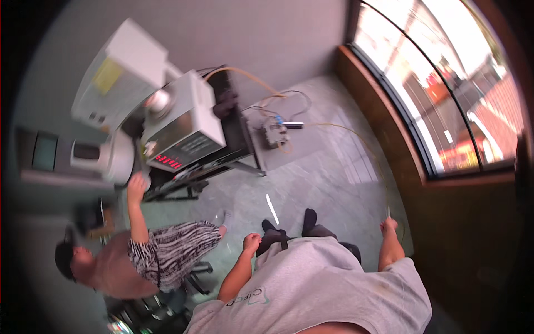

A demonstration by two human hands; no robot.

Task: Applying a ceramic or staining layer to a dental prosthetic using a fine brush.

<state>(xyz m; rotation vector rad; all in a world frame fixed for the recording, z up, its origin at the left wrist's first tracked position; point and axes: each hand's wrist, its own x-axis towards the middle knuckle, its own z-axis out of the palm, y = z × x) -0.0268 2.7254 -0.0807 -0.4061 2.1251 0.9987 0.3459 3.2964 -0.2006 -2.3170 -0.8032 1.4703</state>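
The right hand (389, 225) is pinched shut on a thin yellowish cable (371, 151), fingertips closed on it near its free end. From that pinch the cable climbs away across the pale stone floor (328, 167) in a long slack arc to a small grey box with a blue connector (276, 131), then on to the black equipment stand (236, 131) beyond it. The left hand (251, 243) hangs curled into a loose fist on the far side of the body from the cable; nothing shows in it, though the blur leaves that uncertain.

2 risks stand out. First, the small grey box sits loose on the floor, so a pull from the pinch would likely drag or tip it, or strain the connector. Second, the slack runs just ahead of the 2 dark-socked feet (309, 217), where a step could snag it and jerk it out of the light fingertip hold.

Farther off, beyond the left hand, a second person in a striped garment (172, 250) reaches up to the grey machine with a red readout (183, 131); a tug travelling through the stand could disturb what that hand is touching. A white strip (271, 209) lies on the floor near the feet.
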